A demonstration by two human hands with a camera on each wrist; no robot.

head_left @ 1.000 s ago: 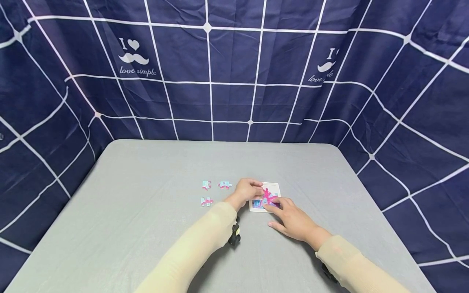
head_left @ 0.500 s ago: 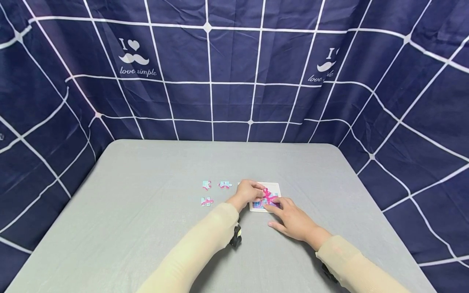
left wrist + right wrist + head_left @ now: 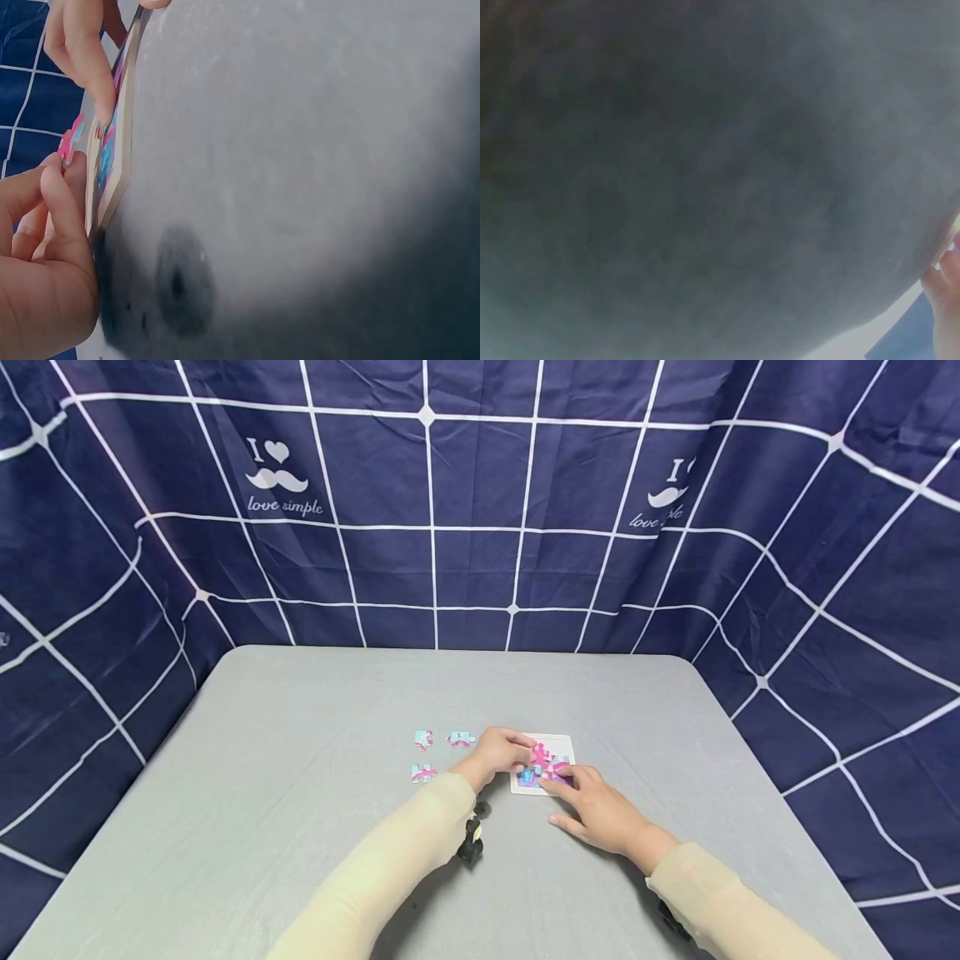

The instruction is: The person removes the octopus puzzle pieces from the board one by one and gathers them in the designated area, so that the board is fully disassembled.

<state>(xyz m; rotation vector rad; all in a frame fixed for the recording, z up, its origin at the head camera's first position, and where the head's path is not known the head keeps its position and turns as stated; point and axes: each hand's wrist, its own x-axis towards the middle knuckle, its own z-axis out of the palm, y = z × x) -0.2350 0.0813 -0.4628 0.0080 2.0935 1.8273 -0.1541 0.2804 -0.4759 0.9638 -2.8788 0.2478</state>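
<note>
A white square tray (image 3: pixel 557 741) holds puzzle pieces coloured pink, purple and blue along its near part. My left hand (image 3: pixel 501 753) pinches a pink puzzle piece (image 3: pixel 540 755) over the tray's left side; in the left wrist view this pink and light-blue piece (image 3: pixel 71 140) stands tilted up between thumb and fingers of the left hand (image 3: pixel 46 255). My right hand (image 3: pixel 606 810) rests its fingertips on the tray's near right part, with the thumb spread on the table. The right wrist view shows mostly blurred table, with part of a hand (image 3: pixel 946 292) at the right edge.
Three loose puzzle pieces lie left of the tray: one at the back left (image 3: pixel 423 739), one beside it (image 3: pixel 460 739) and one nearer (image 3: pixel 423 773). The grey table (image 3: pixel 300 735) is bounded behind and at the sides by a dark blue curtain (image 3: pixel 480 568) with white lines.
The left hand has shifted slightly left, and the pink piece has moved left with it, exposing more blue on the tray. The right hand stays where it was.
</note>
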